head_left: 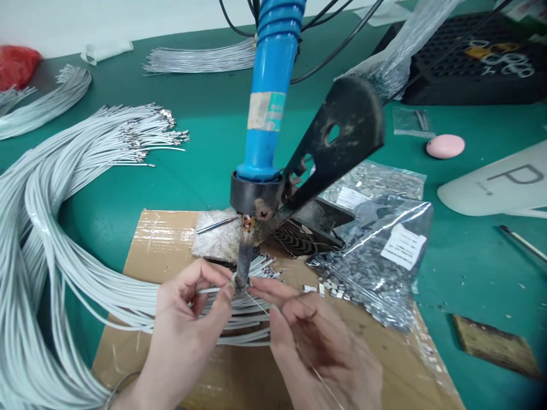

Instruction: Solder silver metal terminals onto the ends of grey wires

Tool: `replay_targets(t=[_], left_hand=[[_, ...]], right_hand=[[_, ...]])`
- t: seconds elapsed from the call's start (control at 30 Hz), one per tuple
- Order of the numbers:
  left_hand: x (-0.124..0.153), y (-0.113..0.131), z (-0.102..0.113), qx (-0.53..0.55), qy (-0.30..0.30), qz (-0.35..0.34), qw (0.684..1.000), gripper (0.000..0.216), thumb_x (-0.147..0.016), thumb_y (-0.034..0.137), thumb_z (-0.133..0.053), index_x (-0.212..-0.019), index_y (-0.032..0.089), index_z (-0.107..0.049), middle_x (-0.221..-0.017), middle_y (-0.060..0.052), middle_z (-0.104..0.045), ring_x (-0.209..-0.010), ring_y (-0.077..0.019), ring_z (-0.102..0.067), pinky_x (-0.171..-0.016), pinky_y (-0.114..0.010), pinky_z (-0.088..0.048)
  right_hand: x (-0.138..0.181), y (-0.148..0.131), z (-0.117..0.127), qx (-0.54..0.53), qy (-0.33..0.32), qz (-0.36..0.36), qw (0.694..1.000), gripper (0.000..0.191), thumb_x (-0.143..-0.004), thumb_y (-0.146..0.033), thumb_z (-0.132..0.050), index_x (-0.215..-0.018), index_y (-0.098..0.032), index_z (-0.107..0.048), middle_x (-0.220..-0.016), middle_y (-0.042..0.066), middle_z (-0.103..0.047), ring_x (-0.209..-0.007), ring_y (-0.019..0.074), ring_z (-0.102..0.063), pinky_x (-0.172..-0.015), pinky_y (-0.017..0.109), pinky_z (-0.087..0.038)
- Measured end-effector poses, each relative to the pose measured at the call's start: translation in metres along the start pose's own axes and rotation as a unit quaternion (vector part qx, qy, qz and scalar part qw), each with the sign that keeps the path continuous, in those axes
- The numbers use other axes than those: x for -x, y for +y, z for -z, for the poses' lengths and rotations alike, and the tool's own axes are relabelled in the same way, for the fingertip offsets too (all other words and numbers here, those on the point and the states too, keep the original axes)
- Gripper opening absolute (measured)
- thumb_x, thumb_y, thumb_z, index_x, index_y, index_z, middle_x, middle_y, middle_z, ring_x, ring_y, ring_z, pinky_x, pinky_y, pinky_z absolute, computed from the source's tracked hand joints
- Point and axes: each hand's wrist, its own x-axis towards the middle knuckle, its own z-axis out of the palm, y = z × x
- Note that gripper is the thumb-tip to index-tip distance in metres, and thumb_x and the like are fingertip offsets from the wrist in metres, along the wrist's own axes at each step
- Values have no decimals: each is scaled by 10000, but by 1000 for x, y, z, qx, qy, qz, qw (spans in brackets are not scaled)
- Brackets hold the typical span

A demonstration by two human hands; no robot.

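A blue-handled soldering iron [267, 85] points down in a black metal stand [337, 131], its tip between my two hands. My left hand [192, 324] pinches a white cable [208, 291] whose end reaches the iron's tip. Thin solder wire [256, 302] runs through the fingers of my right hand [316, 341] up to that tip. The exact contact at the tip is too small to make out. Behind and below my fingers lie many more white cables [243, 324], with their ends on a piece of cardboard [162, 239].
A thick bundle of white cables [38, 228] fills the left side. Right of the iron lie a small fan [294, 236], a bag of small metal parts [371, 256], loose metal pieces [329, 287], a pink egg-shaped object [445, 146] and a wooden block [496, 344].
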Motion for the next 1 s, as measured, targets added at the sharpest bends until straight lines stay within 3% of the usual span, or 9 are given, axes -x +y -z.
replay_targets(t=[0.47,0.63,1.0], left_hand=[[1,2,0,11,-4,3,1000,117,-725,125,-775,-656,197,-713,-748,11,-744,-670,-121,-669,-566,-150,-460],[2,1,2,6,-3,0,1000,123,-740,138,-779,-661,203,-710,-739,19,-740,-643,-109,-646,-542,-142,-445],[3,1,3,6,-1,-11,1000,137,-763,132,-778,-669,213,-721,-776,23,-751,-695,-106,-682,-593,-124,-477]], right_hand=[[2,2,-2,-8,19,18,1000,249,-943,-139,-666,-744,-269,-593,-1091,6,-857,-965,156,-834,-880,197,-627],[3,2,-3,-19,23,14,999,243,-936,-128,-674,-748,-263,-599,-1090,13,-855,-947,155,-836,-819,178,-636],[3,3,-4,-45,14,14,999,225,-934,-132,-685,-771,-269,-612,-1094,-9,-850,-943,138,-832,-855,168,-620]])
